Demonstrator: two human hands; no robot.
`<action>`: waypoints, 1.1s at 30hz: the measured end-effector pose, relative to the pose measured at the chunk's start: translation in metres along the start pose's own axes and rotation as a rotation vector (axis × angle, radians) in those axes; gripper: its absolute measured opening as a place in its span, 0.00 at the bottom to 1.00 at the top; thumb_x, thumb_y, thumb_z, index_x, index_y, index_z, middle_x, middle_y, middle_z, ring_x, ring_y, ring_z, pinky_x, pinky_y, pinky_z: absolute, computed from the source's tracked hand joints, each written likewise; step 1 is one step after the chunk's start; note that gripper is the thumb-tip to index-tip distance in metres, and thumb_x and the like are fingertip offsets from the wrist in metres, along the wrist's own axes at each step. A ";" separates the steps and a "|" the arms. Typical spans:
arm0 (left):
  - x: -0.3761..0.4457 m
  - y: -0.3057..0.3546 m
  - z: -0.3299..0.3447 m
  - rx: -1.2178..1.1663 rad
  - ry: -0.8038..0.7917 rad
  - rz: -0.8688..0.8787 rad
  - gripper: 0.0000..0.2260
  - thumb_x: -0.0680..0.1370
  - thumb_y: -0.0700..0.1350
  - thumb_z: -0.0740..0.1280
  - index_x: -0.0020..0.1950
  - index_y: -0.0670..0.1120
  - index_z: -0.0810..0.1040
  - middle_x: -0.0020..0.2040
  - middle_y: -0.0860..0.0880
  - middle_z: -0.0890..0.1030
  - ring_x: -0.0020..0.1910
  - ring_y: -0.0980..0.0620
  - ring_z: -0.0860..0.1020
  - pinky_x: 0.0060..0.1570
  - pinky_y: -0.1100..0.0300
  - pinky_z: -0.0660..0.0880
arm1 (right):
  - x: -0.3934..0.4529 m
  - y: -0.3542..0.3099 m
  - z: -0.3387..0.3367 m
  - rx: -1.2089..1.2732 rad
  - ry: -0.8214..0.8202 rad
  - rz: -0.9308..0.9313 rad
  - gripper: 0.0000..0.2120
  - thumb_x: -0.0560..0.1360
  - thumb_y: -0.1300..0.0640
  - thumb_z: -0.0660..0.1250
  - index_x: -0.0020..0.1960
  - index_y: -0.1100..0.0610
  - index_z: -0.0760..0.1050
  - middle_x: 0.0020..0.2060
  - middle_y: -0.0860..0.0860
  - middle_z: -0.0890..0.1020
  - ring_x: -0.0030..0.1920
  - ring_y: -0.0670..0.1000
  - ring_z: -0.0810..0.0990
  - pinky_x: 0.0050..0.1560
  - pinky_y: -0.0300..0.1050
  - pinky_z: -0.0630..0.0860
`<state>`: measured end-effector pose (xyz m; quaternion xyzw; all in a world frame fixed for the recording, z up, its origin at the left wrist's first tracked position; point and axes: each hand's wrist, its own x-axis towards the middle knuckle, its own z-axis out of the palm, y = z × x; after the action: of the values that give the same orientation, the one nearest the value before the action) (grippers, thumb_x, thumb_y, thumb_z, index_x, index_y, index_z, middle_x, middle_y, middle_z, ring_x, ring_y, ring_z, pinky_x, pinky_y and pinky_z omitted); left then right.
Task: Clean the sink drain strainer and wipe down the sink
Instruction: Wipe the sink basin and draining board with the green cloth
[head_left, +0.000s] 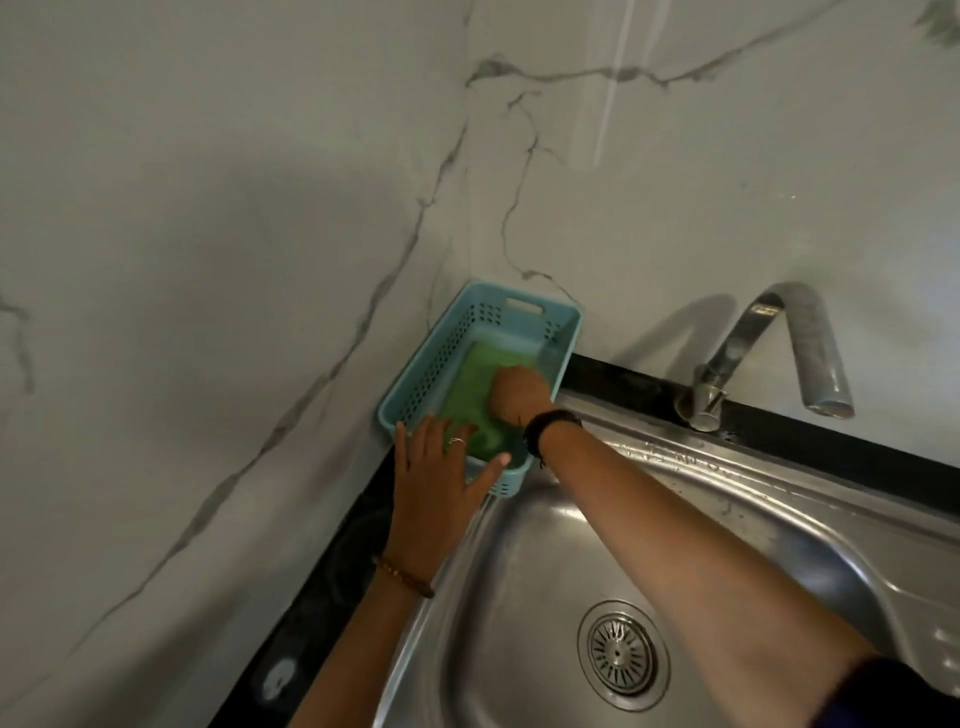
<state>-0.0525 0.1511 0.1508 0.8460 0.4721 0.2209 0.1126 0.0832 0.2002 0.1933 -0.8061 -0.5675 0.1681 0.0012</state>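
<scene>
A steel sink (519, 571) fills the lower right, and its round drain strainer (622, 653) sits in the drain hole. In the corner by the wall stands a light blue perforated basket (441, 353) holding a green scrub pad (478, 379). My right hand (519, 392) reaches down into the basket and rests on the green pad; its fingertips are hidden, so a grip cannot be made out. My left hand (434, 483) lies flat with spread fingers on the basket's near rim.
A chrome tap (763, 353) stands at the back of the sink, with its spout curving down on the right. Marble-patterned walls meet behind the basket. A black counter strip (322, 597) runs along the sink's left and back edges.
</scene>
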 end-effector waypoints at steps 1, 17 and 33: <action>0.000 0.000 0.002 0.004 0.027 0.010 0.23 0.70 0.55 0.71 0.56 0.38 0.79 0.59 0.34 0.78 0.64 0.36 0.73 0.68 0.37 0.54 | 0.007 0.000 0.006 -0.038 -0.038 0.049 0.17 0.80 0.59 0.54 0.65 0.66 0.67 0.64 0.61 0.74 0.63 0.58 0.74 0.61 0.48 0.71; 0.025 0.039 -0.036 -0.477 0.165 0.016 0.38 0.68 0.56 0.71 0.70 0.56 0.50 0.75 0.39 0.58 0.73 0.40 0.59 0.69 0.37 0.59 | -0.059 0.008 -0.090 1.759 0.279 -0.014 0.13 0.71 0.69 0.64 0.50 0.55 0.68 0.35 0.52 0.73 0.31 0.45 0.74 0.30 0.39 0.79; 0.018 0.162 -0.107 -0.842 -0.178 0.151 0.13 0.77 0.38 0.55 0.49 0.43 0.80 0.48 0.45 0.82 0.50 0.47 0.78 0.52 0.56 0.75 | -0.206 0.101 -0.053 1.570 0.718 0.102 0.11 0.78 0.62 0.60 0.55 0.50 0.74 0.51 0.50 0.82 0.44 0.45 0.83 0.42 0.40 0.81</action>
<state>0.0258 0.0783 0.3142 0.7742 0.2663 0.3278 0.4715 0.1282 -0.0139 0.2794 -0.6007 -0.2158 0.2464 0.7293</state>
